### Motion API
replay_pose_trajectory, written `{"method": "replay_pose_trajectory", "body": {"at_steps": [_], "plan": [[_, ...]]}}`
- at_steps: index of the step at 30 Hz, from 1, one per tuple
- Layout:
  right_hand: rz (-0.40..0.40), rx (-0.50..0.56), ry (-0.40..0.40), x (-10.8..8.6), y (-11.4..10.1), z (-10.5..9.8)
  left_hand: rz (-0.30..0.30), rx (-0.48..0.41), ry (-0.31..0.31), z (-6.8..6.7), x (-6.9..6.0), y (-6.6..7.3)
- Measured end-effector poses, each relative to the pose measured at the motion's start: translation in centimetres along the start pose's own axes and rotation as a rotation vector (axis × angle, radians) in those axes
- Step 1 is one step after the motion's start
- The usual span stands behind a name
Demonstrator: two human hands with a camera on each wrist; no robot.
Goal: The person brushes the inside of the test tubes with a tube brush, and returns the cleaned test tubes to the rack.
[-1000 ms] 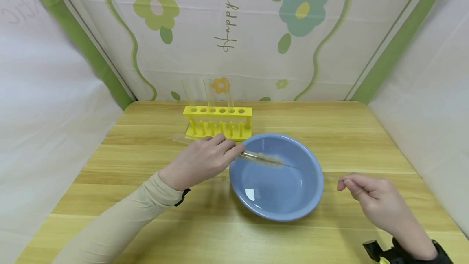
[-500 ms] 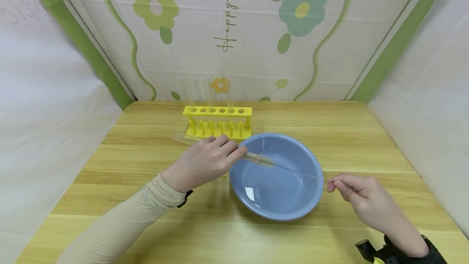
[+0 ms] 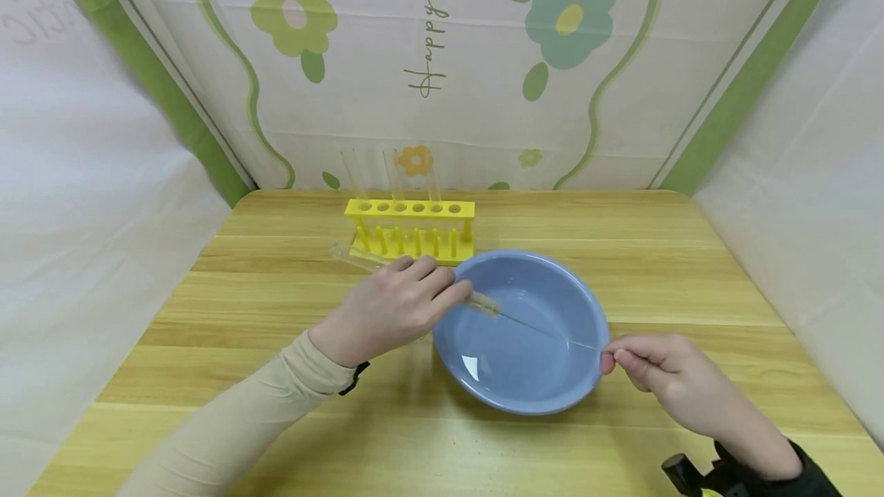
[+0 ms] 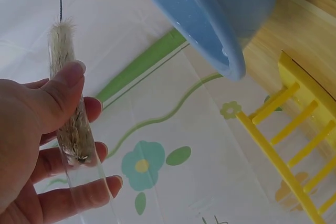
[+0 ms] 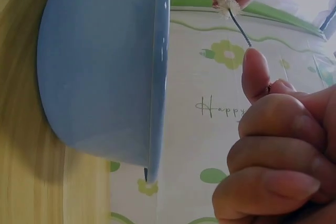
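Observation:
My left hand [image 3: 394, 301] holds a clear glass test tube [image 3: 354, 254] at a slant over the left rim of a blue basin [image 3: 518, 382]. A test tube brush [image 4: 62, 43] is inserted in the tube. In the left wrist view its pale bristles lie mostly within the glass, with a tuft sticking out of the mouth. The thumb and fingers wrap the tube there. My right hand [image 3: 680, 382] pinches the thin twisted wire [image 3: 528, 325] of the brush between thumb and forefinger, beside the basin's right rim. Its other fingers are curled in the right wrist view.
Behind the basin's left side stands a yellow test tube rack [image 3: 410, 209] with three clear tubes [image 3: 392, 175] upright in it. The basin takes up the middle of the wooden table [image 3: 691, 267]. A flowered cloth [image 3: 470, 121] hangs at the back.
My right hand has moved left toward the basin, pushing the brush deeper into the tube, so less bristle shows. My left hand has shifted slightly right with the tube.

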State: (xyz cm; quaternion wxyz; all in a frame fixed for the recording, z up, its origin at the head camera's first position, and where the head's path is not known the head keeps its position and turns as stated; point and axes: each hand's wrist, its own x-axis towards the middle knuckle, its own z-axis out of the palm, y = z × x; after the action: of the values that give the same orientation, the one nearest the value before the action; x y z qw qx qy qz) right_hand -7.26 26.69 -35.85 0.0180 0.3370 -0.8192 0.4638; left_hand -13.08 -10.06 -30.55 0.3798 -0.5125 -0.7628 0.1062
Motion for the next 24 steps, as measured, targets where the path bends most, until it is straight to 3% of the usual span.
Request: {"method": "replay_pose_trajectory", "body": {"at_steps": [12,19,24], "plan": [[-0.032,0.242,-0.119,0.7,0.4,0.4,0.006,0.021,0.064,0.1,0.7,1.0],[0.037,0.403,-0.173,1.2,0.2,0.7,-0.002,0.034,0.097,-0.1,1.5,1.5],[0.071,0.440,-0.195,1.7,-0.1,1.0,0.012,0.068,0.125,-0.2,2.1,1.8]]}}
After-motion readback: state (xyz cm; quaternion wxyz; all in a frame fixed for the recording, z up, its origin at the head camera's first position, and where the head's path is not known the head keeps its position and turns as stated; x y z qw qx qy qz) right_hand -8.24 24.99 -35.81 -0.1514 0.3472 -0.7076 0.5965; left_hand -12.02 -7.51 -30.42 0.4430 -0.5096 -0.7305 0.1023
